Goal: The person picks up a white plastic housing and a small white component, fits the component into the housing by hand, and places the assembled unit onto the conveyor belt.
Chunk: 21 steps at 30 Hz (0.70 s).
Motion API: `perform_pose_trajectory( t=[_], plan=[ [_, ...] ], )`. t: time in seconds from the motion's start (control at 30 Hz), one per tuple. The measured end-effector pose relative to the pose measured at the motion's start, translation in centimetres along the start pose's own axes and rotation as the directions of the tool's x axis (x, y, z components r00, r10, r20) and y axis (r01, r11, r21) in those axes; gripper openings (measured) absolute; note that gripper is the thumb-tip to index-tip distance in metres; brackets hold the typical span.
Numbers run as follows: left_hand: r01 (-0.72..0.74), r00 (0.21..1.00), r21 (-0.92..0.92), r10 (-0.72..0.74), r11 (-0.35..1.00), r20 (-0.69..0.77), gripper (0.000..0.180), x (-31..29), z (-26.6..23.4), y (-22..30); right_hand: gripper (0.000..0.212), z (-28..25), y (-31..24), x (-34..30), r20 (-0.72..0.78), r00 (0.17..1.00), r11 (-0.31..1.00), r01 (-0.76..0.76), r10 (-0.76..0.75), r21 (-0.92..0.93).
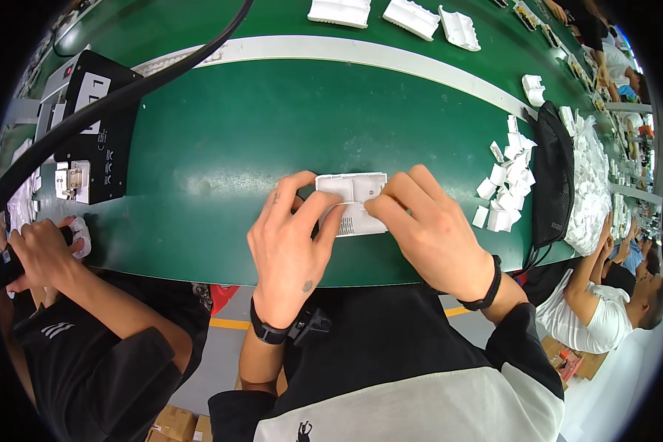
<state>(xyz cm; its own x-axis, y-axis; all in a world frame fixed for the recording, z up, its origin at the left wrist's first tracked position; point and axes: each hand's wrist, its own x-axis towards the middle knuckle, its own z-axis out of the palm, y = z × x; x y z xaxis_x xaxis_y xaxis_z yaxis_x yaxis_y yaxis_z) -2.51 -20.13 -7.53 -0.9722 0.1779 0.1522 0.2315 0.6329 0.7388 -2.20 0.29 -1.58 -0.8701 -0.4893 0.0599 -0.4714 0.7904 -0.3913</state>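
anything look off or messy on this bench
Nothing looks damaged or spilled. The left hand and right hand hold a white plastic housing flat on the green belt. The small white clips to the right lie in a loose, untidy heap beside a black mesh basket.

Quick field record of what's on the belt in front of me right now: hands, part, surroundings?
Left hand: fingers on the white plastic housing, left side
Right hand: fingertips pressing the housing's right side
Surface: green conveyor belt
Right of hands: pile of small white plastic pieces, black mesh bag
Left: black machine, a co-worker's hands
Far belt: more white housings
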Motion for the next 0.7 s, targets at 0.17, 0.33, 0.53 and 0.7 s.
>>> perform_pose_trajectory(
  t=[0.17, 0.33, 0.53, 0.7],
  plan=[
    [-0.002, 1.0, -0.005, 0.002, 1.0, 0.003, 0.013, 0.3, -0.2, 0.0, 0.033, 0.2, 0.6, 0.3, -0.023, 1.0, 1.0, -0.019, 0.02, 0.01],
    [0.011, 1.0, -0.001, -0.011, 1.0, 0.017, 0.013, 0.3, -0.2, 0.0, 0.034, 0.5, 0.6, 0.3, -0.024, 1.0, 0.999, -0.017, 0.018, 0.04],
    [0.013, 1.0, 0.002, -0.013, 1.0, 0.013, 0.013, 0.1, -0.2, 0.2, 0.034, 1.1, 0.7, 0.4, -0.016, 1.0, 1.0, -0.025, 0.025, 0.003],
    [0.006, 1.0, 0.012, -0.006, 1.0, 0.004, 0.013, 0.1, 0.0, -0.2, 0.031, 1.4, 1.5, 0.9, 0.014, 1.0, 1.0, 0.024, -0.024, 0.003]
  ],
)
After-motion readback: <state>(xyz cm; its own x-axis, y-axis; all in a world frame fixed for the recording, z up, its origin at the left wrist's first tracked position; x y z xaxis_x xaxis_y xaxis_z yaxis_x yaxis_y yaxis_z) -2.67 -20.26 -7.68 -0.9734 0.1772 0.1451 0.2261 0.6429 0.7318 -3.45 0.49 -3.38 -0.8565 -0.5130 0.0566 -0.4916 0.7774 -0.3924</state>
